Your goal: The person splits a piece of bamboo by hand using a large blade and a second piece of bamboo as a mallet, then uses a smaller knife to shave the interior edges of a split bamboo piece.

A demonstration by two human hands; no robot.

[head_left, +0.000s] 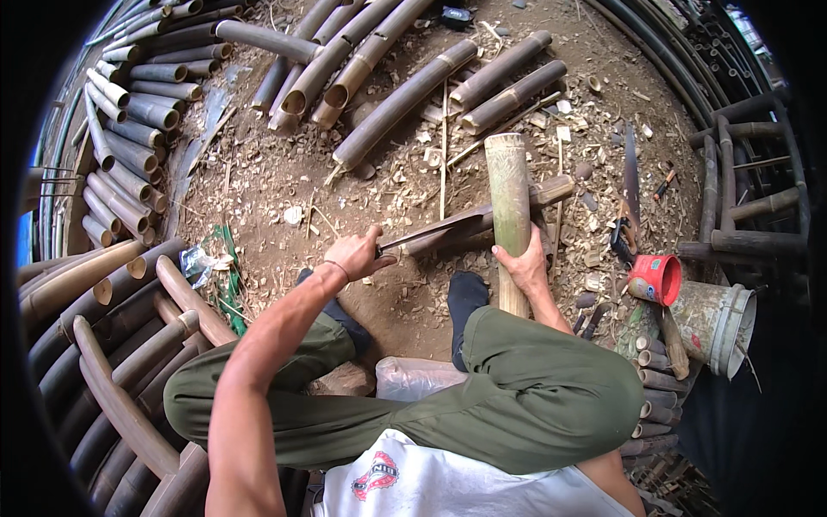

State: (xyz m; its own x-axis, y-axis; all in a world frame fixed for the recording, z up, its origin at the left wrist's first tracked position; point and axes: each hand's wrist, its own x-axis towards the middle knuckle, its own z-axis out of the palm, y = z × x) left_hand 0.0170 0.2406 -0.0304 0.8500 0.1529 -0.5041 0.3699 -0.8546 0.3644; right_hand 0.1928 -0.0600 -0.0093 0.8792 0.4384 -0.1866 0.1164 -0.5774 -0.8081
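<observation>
My left hand [351, 255] is closed round the handle of a machete [441, 230]. Its long dark blade points right, toward the bamboo piece; whether it touches cannot be told. My right hand [525, 264] grips a thick, greenish bamboo piece [508, 185] around its lower part, with the thumb at the front. The piece stands nearly upright in front of my right knee, and its lower end is pale. A dark bamboo length [553, 190] lies crosswise on the ground behind the blade and the upright piece.
Cut bamboo lengths [405, 103] lie on the chip-strewn ground ahead. Bamboo is stacked at the far left [159, 108]. A handsaw [631, 177], a red container [656, 279] and a dirty white bucket [713, 323] stand or lie at right. Bamboo frames [129, 405] flank my left knee.
</observation>
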